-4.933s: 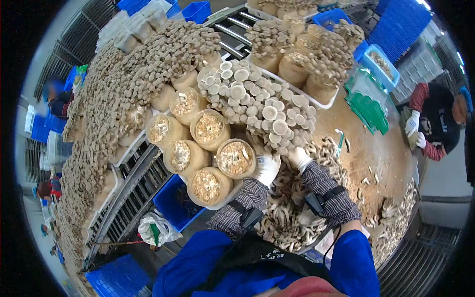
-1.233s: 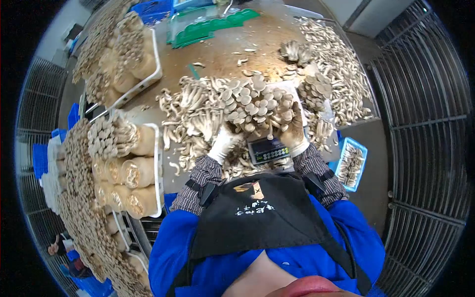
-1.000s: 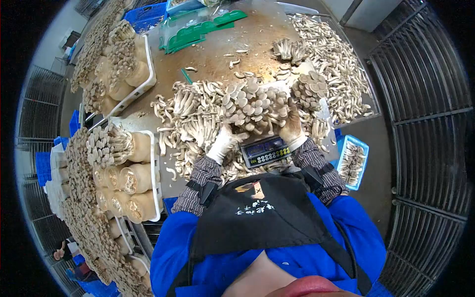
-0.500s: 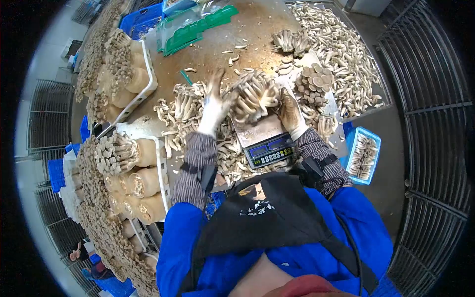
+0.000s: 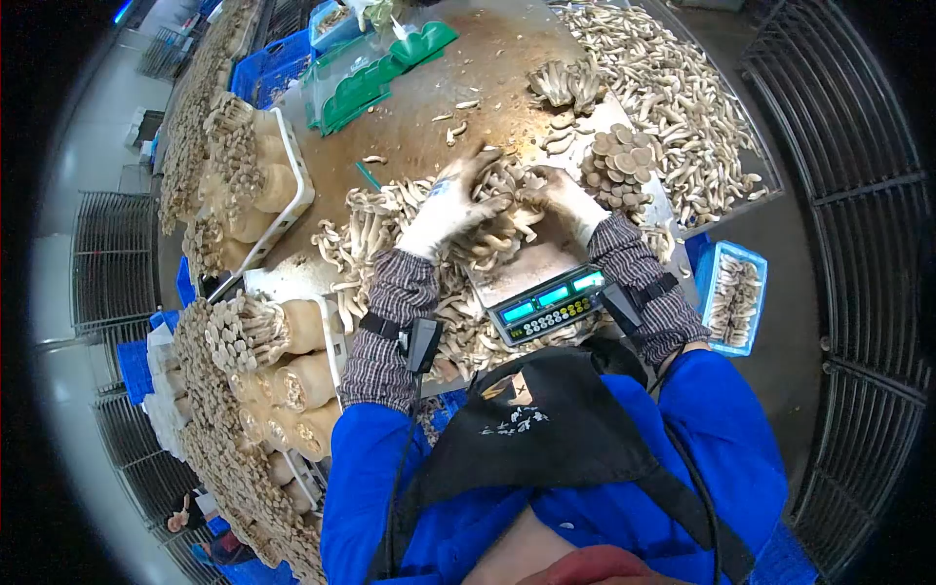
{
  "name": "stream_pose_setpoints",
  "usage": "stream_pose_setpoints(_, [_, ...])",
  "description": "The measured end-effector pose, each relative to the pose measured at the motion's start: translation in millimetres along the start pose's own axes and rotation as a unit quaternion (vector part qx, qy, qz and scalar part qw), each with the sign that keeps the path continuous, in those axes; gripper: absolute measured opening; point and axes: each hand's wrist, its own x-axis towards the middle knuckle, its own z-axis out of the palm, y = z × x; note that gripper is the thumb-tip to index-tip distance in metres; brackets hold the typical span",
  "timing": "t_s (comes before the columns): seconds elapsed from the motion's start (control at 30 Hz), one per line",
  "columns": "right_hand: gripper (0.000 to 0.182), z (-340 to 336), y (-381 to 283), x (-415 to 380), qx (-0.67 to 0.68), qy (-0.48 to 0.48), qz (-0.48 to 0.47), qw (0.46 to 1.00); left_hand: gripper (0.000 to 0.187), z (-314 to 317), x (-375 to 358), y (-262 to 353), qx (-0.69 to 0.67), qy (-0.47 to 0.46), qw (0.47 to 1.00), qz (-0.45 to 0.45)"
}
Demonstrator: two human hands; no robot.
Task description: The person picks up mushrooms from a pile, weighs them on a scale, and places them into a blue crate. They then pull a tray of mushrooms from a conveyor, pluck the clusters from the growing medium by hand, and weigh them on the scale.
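Note:
Both gloved hands are at a cluster of mushrooms (image 5: pixel 502 229) over the pan of a digital scale (image 5: pixel 546 304), whose displays are lit. My left hand (image 5: pixel 458 200) curls round the cluster's left side, fingers bent over its top. My right hand (image 5: pixel 564 203) has its fingertips against the cluster's upper right side. Loose mushrooms (image 5: pixel 370 219) lie left of the scale and below it. A round clump of capped mushrooms (image 5: pixel 619 161) sits just right of my right hand, and another bunch (image 5: pixel 567 86) lies further back.
A big mushroom pile (image 5: pixel 673 117) fills the tray at the right. A light blue basket of mushrooms (image 5: pixel 733 297) stands below it. Crates of bottled mushrooms (image 5: pixel 297 171) line the left. Green-edged plastic bags (image 5: pixel 361 83) lie at the back, near another person's gloved hand (image 5: pixel 375 14).
My left hand has moved right onto the cluster, and my right hand has shifted up and left. The cluster sits slightly lower, the scale's displays have lit up, and a co-worker's hand has appeared.

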Motion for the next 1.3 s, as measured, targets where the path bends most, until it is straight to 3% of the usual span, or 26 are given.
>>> stream_pose_setpoints(0.03, [0.052,2.9,1.8,1.9,0.026,0.006,0.004,1.000,0.065,2.0,2.0,0.8,0.000,0.000,1.000,-0.003])
stream_pose_setpoints(0.1, [0.049,6.0,3.4,-1.2,-0.011,0.036,-0.005,0.999,0.061,5.1,11.1,-2.3,0.076,-0.092,0.992,0.033])
stream_pose_setpoints(0.2, [0.040,15.6,-13.3,-27.1,-0.115,0.149,-0.047,0.981,0.053,7.1,11.2,-9.7,0.054,-0.079,0.995,-0.011])
stream_pose_setpoints(0.23, [0.036,14.5,3.4,-26.9,-0.077,0.134,-0.048,0.987,0.051,8.0,10.9,-11.8,0.033,-0.077,0.996,-0.041])
stream_pose_setpoints(0.3, [0.033,26.0,-16.8,-53.2,-0.155,0.201,-0.114,0.960,0.047,10.0,9.6,-9.9,0.024,-0.075,0.995,-0.058])
stream_pose_setpoints(0.33, [0.033,27.9,6.3,-53.4,-0.196,0.247,-0.099,0.944,0.045,12.2,8.9,-11.6,0.024,-0.065,0.996,-0.064])
stream_pose_setpoints(0.37, [0.031,30.9,-28.4,-73.1,-0.167,0.219,-0.054,0.960,0.043,13.1,9.2,-10.2,0.025,-0.053,0.996,-0.069])
stream_pose_setpoints(0.43, [0.029,40.3,12.1,-67.2,-0.077,0.298,-0.101,0.946,0.041,12.9,8.3,-7.4,0.029,-0.039,0.996,-0.077])
stream_pose_setpoints(0.5, [0.026,46.7,16.0,-77.6,0.127,0.323,-0.173,0.922,0.040,12.3,8.2,-10.5,0.007,-0.029,0.994,-0.106])
stream_pose_setpoints(0.57, [0.029,33.5,39.2,-78.6,0.218,0.362,-0.120,0.898,0.043,11.3,7.1,-8.5,0.016,-0.039,0.995,-0.090])
stream_pose_setpoints(0.6, [0.029,28.4,16.2,-89.3,0.317,0.370,-0.068,0.871,0.047,9.4,6.7,-1.0,0.020,-0.039,0.996,-0.081])
stream_pose_setpoints(0.63, [0.028,12.8,35.2,-87.9,0.362,0.314,-0.099,0.872,0.051,8.3,5.9,5.7,0.023,-0.039,0.996,-0.072])
stream_pose_setpoints(0.7, [0.014,-1.6,16.6,-100.5,0.480,0.261,0.008,0.837,0.056,7.7,6.6,14.2,0.080,-0.024,0.996,-0.043])
stream_pose_setpoints(0.73, [0.018,-2.2,4.3,-103.7,0.371,0.278,-0.033,0.886,0.060,7.0,8.5,18.9,0.140,-0.008,0.990,-0.016])
stream_pose_setpoints(0.77, [0.018,-8.6,0.6,-105.0,0.368,0.281,-0.036,0.886,0.060,6.4,9.1,27.1,0.138,-0.007,0.990,-0.012])
stream_pose_setpoints(0.8, [0.025,-16.7,-2.0,-106.0,0.545,0.217,0.005,0.810,0.062,6.6,6.9,38.7,0.176,0.025,0.983,0.044])
stream_pose_setpoints(0.83, [0.032,-22.2,-3.4,-108.1,0.699,0.143,0.047,0.700,0.064,6.9,3.5,51.5,0.213,0.056,0.970,0.098])
stream_pose_setpoints(0.87, [0.043,-13.2,-43.7,-115.0,0.702,0.196,0.105,0.677,0.062,7.5,-1.1,68.2,0.175,0.055,0.975,0.128])
stream_pose_setpoints(0.97, [0.040,-11.5,-49.8,-133.6,0.735,0.115,0.093,0.661,0.057,20.1,-12.2,101.5,0.091,0.004,0.981,0.171])
stream_pose_setpoints(1.03, [0.044,-8.8,-56.4,-134.7,0.718,0.148,0.124,0.668,0.054,32.7,-19.2,103.4,0.104,0.030,0.977,0.185])
stream_pose_setpoints(1.1, [0.043,-6.2,-51.5,-139.0,0.723,0.076,0.066,0.683,0.054,36.9,-23.5,106.3,0.035,0.030,0.990,0.130])
stream_pose_setpoints(1.23, [0.037,-4.6,-42.7,-145.9,0.683,0.033,0.102,0.723,0.055,42.5,-29.8,112.0,0.072,0.035,0.984,0.158])
stream_pose_setpoints(1.27, [0.025,15.6,-91.8,-147.8,0.606,0.256,0.214,0.722,0.055,43.9,-30.2,113.9,0.087,0.023,0.980,0.176])
stream_pose_setpoints(1.3, [0.025,19.0,-89.1,-151.4,0.606,0.254,0.214,0.723,0.055,47.4,-31.2,114.7,0.089,0.024,0.980,0.176])
